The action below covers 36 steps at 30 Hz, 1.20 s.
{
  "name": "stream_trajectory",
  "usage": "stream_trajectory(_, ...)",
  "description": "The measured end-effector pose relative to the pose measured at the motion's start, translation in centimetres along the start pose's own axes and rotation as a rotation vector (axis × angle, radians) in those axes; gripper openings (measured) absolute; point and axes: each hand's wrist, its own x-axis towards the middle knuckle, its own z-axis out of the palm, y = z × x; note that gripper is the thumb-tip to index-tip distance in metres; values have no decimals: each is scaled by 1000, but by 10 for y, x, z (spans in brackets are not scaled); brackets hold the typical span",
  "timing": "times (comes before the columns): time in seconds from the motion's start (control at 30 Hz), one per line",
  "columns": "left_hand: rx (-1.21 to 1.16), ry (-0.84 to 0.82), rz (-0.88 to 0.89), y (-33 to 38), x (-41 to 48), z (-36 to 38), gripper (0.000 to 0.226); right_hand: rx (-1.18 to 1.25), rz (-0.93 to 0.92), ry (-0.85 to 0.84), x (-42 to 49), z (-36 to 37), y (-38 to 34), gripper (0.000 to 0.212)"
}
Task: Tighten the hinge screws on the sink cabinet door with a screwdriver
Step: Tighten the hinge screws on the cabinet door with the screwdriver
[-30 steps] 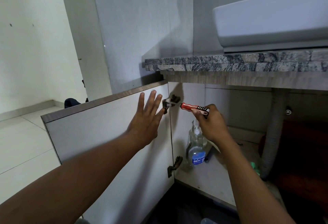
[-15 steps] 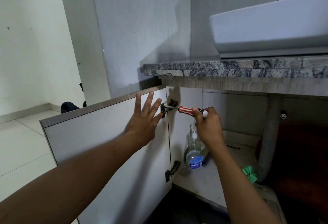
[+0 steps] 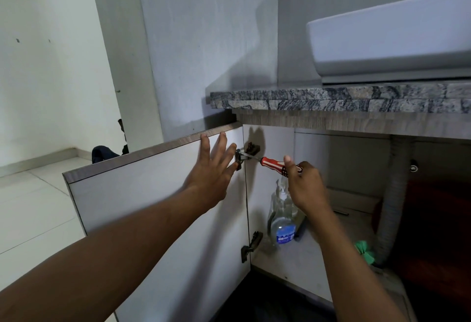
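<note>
The white cabinet door (image 3: 142, 202) stands swung open to the left of the sink cabinet. My left hand (image 3: 212, 168) presses flat on its inner face near the top, fingers straight and spread. The upper hinge (image 3: 248, 153) joins the door to the cabinet side just right of my fingertips. My right hand (image 3: 304, 184) grips the red-handled screwdriver (image 3: 274, 163), whose metal shaft points left with its tip at the upper hinge. The lower hinge (image 3: 251, 246) sits near the door's bottom corner, untouched.
Inside the cabinet stand a clear pump bottle (image 3: 283, 217) with a blue label, a grey corrugated drain pipe (image 3: 392, 202) and a green object (image 3: 365, 251). A granite countertop (image 3: 331, 102) with a white basin (image 3: 392, 33) overhangs above. Tiled floor (image 3: 33, 209) lies to the left.
The view has tilted slightly upward. My left hand slid a little higher on the door, and my right hand shifted its grip on the screwdriver handle at the upper hinge.
</note>
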Motion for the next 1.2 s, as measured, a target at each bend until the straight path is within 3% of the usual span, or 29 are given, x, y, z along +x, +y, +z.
stream_trajectory(0.07, -5, 2, -4, 1, -1, 0, 83, 210, -38, -68, -4, 0, 4, 31)
stream_trajectory(0.13, -3, 1, -7, 1, -1, -1, 82, 308, -67, -105, -2, -3, 4, 30)
stream_trajectory(0.2, -1, -1, -7, 1, 0, -1, 82, 217, -74, -67, 3, -5, 2, 28)
stream_trajectory(0.33, 6, 1, -7, 0, -1, 0, 85, -35, 4, 39, 4, -2, -4, 48)
stream_trajectory(0.4, 10, 1, -5, 0, -1, 0, 85, -136, -30, 70, 2, 1, -3, 46)
stream_trajectory(0.5, 9, 0, -6, 1, -1, 0, 85, 76, -101, -19, 0, -1, 0, 28)
stream_trajectory(0.57, 14, 1, -7, 0, -1, 1, 86, 185, -106, -49, 3, -3, 2, 27)
stream_trajectory(0.7, 27, 9, -3, 0, -1, 2, 87, 4, -62, 58, 8, -1, -1, 47)
stream_trajectory(0.77, 26, 12, -4, 0, -1, 3, 87, -54, -87, 49, 6, 0, 0, 47)
stream_trajectory(0.9, 39, 9, 1, 1, -1, 3, 86, 280, -104, -97, 3, -4, 5, 25)
stream_trajectory(0.97, 46, 7, 1, 1, -1, 3, 86, 256, -100, -55, 4, -3, 1, 26)
stream_trajectory(1.07, 35, 18, 4, 1, -1, 3, 86, 84, -56, 87, 6, 0, -4, 45)
stream_trajectory(1.13, 34, 14, 7, 1, -1, 3, 87, 53, -72, 51, 4, 0, -2, 47)
stream_trajectory(1.2, 36, 11, 10, 0, -1, 3, 87, 222, -74, -59, 3, -3, 2, 33)
